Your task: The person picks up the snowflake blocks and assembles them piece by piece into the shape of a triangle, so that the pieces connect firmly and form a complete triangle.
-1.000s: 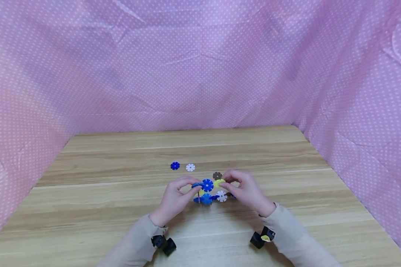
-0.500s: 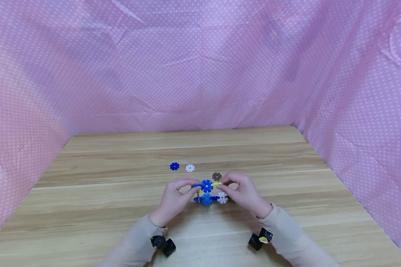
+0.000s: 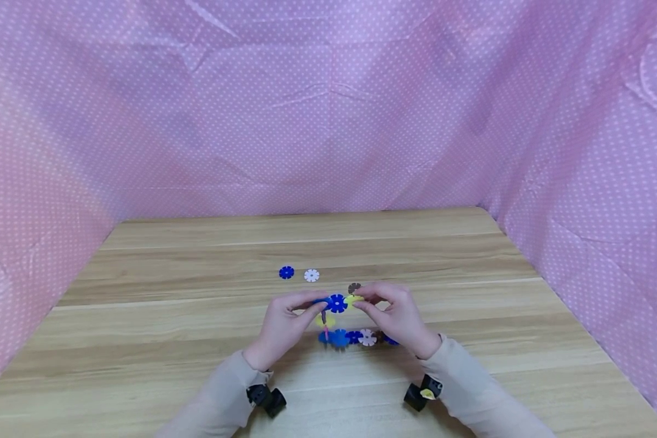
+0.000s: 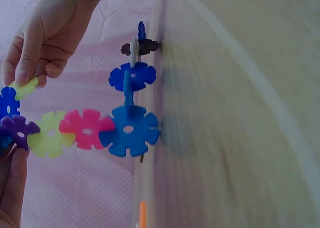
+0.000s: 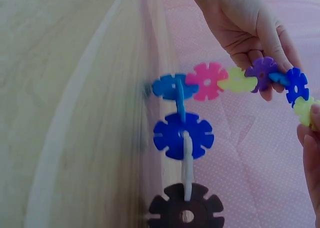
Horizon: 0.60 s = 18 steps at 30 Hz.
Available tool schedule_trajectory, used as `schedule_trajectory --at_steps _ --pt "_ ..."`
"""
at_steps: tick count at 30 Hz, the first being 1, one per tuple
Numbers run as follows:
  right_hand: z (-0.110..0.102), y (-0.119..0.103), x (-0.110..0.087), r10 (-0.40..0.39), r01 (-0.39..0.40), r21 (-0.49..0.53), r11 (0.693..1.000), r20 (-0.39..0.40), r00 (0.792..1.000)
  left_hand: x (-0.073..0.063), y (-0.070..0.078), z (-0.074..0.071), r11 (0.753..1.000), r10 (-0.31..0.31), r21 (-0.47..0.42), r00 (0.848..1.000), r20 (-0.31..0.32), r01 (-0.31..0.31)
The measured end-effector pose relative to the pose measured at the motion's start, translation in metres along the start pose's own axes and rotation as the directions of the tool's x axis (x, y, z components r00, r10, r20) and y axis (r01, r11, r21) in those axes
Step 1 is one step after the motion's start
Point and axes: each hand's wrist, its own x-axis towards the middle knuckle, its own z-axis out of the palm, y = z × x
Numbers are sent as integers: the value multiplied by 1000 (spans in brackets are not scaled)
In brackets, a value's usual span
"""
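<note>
Notched plastic discs are joined in a bent chain. My left hand (image 3: 285, 322) pinches a light blue disc (image 5: 280, 78) at the chain's raised end, between a purple disc (image 5: 262, 74) and a dark blue disc (image 3: 336, 303). My right hand (image 3: 396, 310) pinches a yellow disc (image 4: 25, 89) that touches the dark blue one's edge; how deep the slots mesh is hard to tell. Below the purple disc hang another yellow disc (image 4: 52, 134), then a pink disc (image 4: 87, 129). From there the chain runs right, low at the table, through a white disc (image 3: 367, 337) and a brown disc (image 5: 186, 210).
Beyond the hands, a loose dark blue disc (image 3: 286, 272) and a loose white disc (image 3: 311, 275) lie on the wooden table (image 3: 197, 274). Another brown disc (image 3: 354, 288) lies just behind my right fingers. Pink dotted cloth (image 3: 328, 121) hangs around the table.
The yellow disc in my right hand has moved slightly left and turned from edge-on to flatter. The chain's low row now shows nearer to me and further below the hands.
</note>
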Motion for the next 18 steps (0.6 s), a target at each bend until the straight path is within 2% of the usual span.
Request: schedule_trajectory --at_steps 4,8,13,18 --pt "2 -2 1 -7 6 -13 1000 -28 1000 1 3 0 999 31 12 999 -39 -30" --pt "4 -3 2 -9 8 -17 1000 -54 999 2 6 0 994 77 88 994 -80 -70" --pt "6 -5 3 12 -13 -13 1000 -77 997 3 8 -1 986 110 133 991 -70 -100" --pt "7 -6 4 51 -52 -13 999 -73 996 4 6 -2 989 127 87 990 -57 -122"
